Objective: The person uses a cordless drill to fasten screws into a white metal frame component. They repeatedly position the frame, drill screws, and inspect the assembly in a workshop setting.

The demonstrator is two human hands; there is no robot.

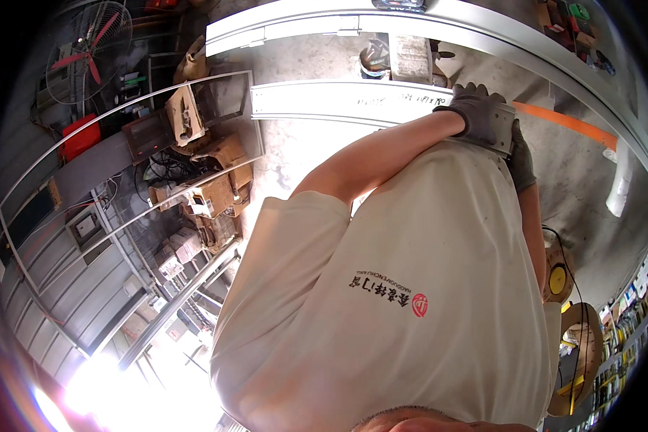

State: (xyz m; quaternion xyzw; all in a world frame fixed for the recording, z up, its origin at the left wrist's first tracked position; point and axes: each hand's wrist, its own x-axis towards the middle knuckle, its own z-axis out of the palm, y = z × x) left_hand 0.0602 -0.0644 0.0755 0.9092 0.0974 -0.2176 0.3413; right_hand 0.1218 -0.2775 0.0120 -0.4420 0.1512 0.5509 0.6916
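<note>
A long white metal profile (338, 99) with handwritten marks lies crosswise in front of my body, its right end close against my shirt. My left arm reaches across to the right, and my left hand (475, 114) in a grey glove is closed over the profile near that end. At the end itself, my right hand (522, 157), gloved too, grips the edge by a grey end piece (502, 129) with small holes. Some right fingers are hidden behind the profile and my shirt.
A long white metal beam (482, 29) arches across the far side, with a tool (399, 5) on it. An orange strip (565, 124) lies at the right. A bucket (374, 59) stands beyond the profile. Cardboard boxes (219, 162) and a fan (88, 54) are at the left.
</note>
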